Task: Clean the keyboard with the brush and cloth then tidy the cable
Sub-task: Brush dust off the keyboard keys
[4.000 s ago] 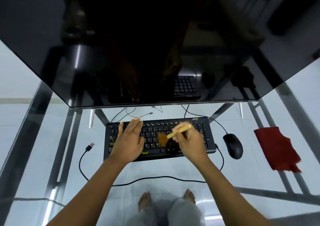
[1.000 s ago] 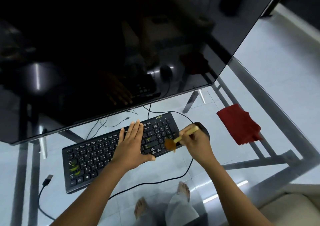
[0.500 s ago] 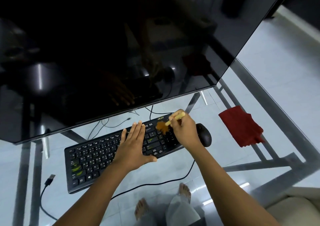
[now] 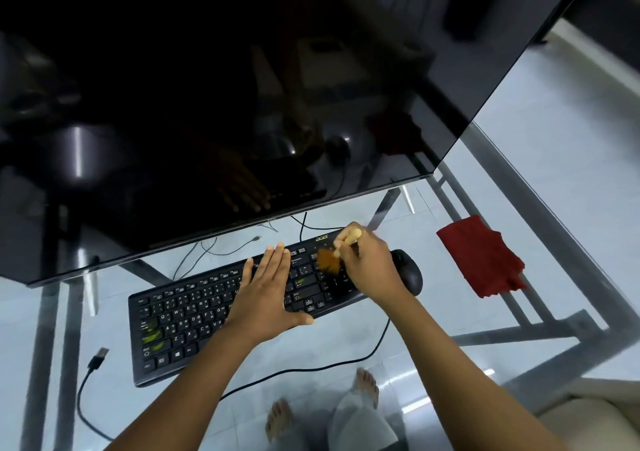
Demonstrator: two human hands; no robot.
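right hand grips brush | left hand flat on keyboard

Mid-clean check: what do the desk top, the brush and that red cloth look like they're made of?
Desk top: clear glass on metal bars; the floor and feet show through it. Brush in the right hand: pale handle, probably wood, with soft brown bristles, blurred. Red cloth: matte fabric, creased, with a ragged edge.
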